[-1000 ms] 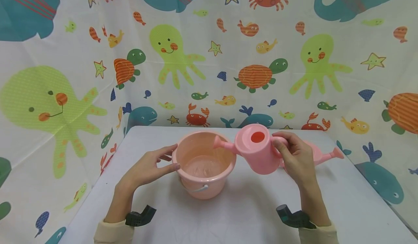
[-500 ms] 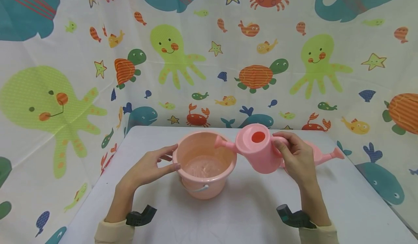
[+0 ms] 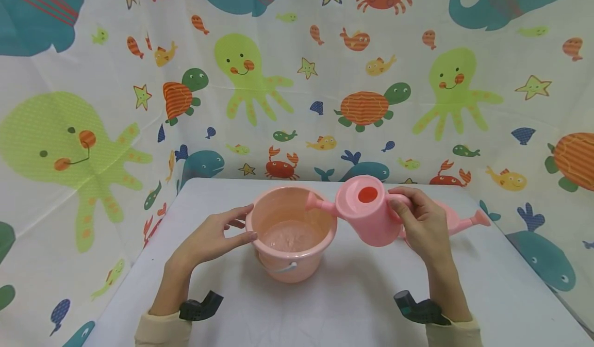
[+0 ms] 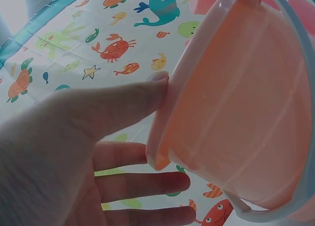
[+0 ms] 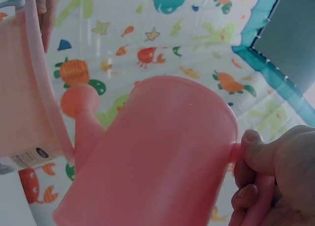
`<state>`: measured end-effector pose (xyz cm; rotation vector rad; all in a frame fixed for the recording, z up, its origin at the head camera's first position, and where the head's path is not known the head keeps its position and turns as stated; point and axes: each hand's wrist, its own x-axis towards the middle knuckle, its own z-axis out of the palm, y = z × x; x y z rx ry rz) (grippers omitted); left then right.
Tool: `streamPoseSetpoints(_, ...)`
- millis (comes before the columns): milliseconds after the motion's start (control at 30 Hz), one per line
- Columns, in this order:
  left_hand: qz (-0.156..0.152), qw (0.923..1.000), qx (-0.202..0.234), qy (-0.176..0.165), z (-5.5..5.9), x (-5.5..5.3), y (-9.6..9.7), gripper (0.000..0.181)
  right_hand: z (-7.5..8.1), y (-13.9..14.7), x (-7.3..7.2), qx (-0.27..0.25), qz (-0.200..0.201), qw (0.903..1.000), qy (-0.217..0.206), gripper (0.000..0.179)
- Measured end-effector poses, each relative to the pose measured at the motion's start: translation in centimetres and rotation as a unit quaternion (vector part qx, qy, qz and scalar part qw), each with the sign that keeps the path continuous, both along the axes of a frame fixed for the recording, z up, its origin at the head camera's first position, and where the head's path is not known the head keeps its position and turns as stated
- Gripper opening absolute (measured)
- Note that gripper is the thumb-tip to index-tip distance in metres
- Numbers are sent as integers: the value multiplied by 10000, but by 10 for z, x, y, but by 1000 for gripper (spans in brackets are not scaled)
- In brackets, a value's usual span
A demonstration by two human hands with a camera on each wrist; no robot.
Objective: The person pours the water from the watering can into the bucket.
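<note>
One item held, one item touched

Right grip (image 3: 422, 223) is closed, curled fingers and thumb holding the handle (image 3: 399, 200) of a pink watering can (image 3: 368, 213). Can is raised and tilted, its spout (image 3: 320, 204) reaching over the rim (image 3: 297, 254) of a peach bucket (image 3: 308, 265). Left grip (image 3: 211, 238) is spread wide; thumb and index finger touch that rim. Bucket stands upright on the worktop (image 3: 357, 300), water (image 3: 290, 237) inside. Second watering can (image 3: 451, 217) sits partly hidden behind the right grip.
</note>
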<state>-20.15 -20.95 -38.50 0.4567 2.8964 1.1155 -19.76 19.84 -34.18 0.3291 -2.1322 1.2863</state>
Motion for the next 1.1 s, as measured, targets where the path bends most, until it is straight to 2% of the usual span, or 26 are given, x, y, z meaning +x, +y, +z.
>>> streamPoseSetpoints(1100,-48,9999,48,80,-2,-1,2,76,1,-1,2,109,5,9999,50,25)
